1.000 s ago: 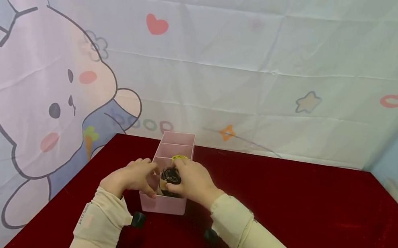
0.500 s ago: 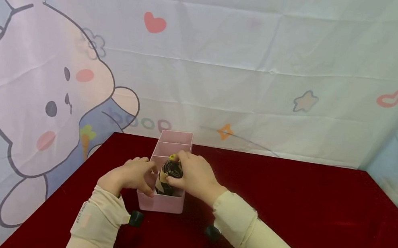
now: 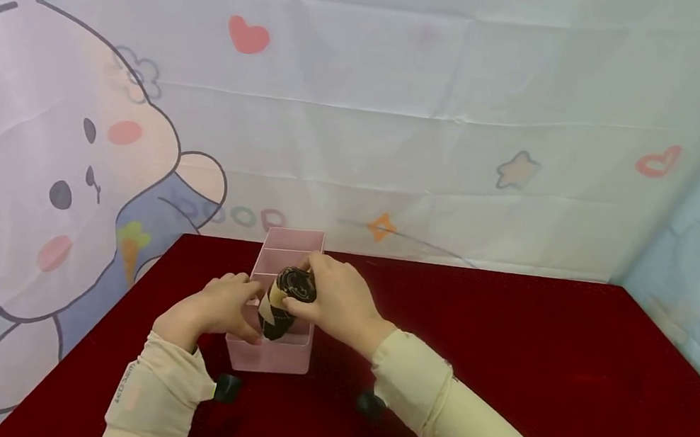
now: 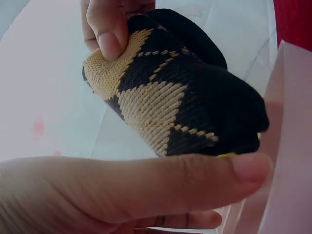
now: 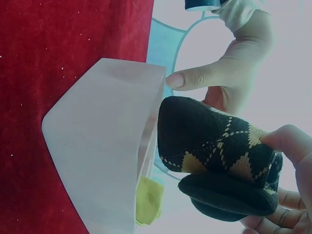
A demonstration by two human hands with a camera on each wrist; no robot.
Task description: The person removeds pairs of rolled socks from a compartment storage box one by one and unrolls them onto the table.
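Note:
In the head view a rolled pair of socks [image 3: 279, 307], black with a tan and cream diamond pattern, hangs tilted over the front part of a pink divided box [image 3: 268, 357]. My right hand [image 3: 344, 303] pinches its upper end, thumb on the patterned knit. The left hand [image 3: 206, 310] lies along the box's left side, its thumb stretched toward the front corner and its fingers by the left rim. The right wrist view shows that thumb [image 5: 195, 77] right at the box corner, with the sock roll [image 5: 219, 141] close by.
A yellow-green piece of cloth [image 5: 148, 201] shows at the box rim in the right wrist view. Dark red cloth [image 3: 471, 345] covers the table. Behind it hangs a pale printed backdrop [image 3: 412, 111] with a cartoon rabbit.
My right hand has raised the sock roll from inside the box and tipped it, so its lower end shows more. The left hand stays by the box. The whole head view has shifted slightly.

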